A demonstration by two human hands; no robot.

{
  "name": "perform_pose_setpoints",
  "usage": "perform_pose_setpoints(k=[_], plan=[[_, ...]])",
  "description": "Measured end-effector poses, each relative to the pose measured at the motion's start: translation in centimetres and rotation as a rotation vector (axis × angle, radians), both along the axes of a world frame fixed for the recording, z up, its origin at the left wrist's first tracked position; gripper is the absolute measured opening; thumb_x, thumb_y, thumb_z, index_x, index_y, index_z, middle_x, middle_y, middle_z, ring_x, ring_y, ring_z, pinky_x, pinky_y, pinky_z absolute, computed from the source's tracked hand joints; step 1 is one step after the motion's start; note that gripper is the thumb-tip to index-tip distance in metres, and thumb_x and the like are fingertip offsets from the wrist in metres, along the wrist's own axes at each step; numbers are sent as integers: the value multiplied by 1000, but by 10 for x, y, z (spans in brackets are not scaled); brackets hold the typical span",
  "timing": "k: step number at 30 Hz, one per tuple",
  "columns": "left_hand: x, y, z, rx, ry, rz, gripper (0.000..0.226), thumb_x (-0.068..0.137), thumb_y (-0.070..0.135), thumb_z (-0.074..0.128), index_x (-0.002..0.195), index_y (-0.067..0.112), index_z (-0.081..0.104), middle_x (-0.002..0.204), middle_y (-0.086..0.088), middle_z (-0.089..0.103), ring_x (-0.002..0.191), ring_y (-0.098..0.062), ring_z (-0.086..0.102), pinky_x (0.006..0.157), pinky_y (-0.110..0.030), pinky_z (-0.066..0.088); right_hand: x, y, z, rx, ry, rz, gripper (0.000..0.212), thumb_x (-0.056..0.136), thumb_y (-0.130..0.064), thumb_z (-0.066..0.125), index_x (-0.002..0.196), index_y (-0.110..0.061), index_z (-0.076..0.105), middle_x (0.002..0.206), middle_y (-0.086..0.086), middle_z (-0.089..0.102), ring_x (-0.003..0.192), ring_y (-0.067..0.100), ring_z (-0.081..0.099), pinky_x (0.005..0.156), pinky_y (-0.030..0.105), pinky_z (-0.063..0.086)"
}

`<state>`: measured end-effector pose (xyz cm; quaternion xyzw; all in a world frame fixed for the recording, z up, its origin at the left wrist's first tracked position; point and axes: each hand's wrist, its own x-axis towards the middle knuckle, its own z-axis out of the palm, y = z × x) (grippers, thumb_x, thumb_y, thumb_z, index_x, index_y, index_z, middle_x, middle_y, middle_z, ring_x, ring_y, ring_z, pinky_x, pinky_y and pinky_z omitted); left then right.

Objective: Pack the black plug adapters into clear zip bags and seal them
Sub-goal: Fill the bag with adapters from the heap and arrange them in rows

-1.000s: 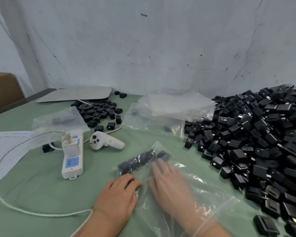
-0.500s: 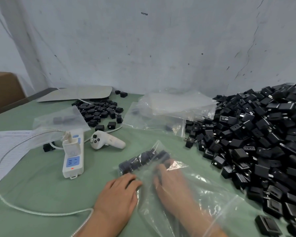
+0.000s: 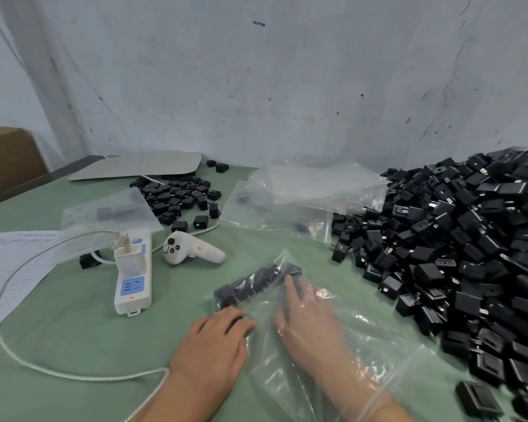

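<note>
Holding black adapters [image 3: 256,283]: clear zip bag [image 3: 378,339]

R fingers [image 3: 290,286] deeper in bag [image 3: 378,339]

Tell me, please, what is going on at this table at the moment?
A person is packing small black plastic plug adapters into a clear plastic zip bag on the green table. The right hand is inside the bag, fingers straight against the row of adapters at its far end. The left hand rests on the bag's left edge from outside. The bag is not sealed yet. A big heap of loose adapters lies to the right.
</note>
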<state>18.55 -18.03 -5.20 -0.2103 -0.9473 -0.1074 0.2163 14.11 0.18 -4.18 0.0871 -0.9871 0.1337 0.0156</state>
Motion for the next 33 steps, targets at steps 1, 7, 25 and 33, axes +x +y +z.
perform_pose_setpoints(k=[1,7,25,33], plan=[[0,0,0,-2,1,1,35,78,29,41,87,27,75,97,10,71,86,-6,72,79,-23,37,-1,-1,-1,7,15,-7,65,105,-42,26,160,-19,3,164,2,17,145,23,26,118,36,25],[-1,1,1,-9,12,4,36,78,29,41,86,27,76,96,10,72,86,-5,72,79,-23,37,-7,-10,-5,133,103,-54,63,103,-38,23,158,-11,10,152,6,35,138,24,33,115,36,27],[0,3,2,-8,41,-1,35,79,29,41,85,26,76,94,9,72,85,-6,72,79,-23,38,-6,2,-6,143,110,74,54,104,-38,18,152,-18,27,161,1,27,143,20,29,117,39,22],[3,0,4,-15,-17,-3,36,81,29,41,89,25,76,97,9,72,89,-7,72,80,-24,38,-15,-1,1,204,72,71,62,102,-40,23,159,-17,16,163,5,23,142,23,29,113,39,25]])
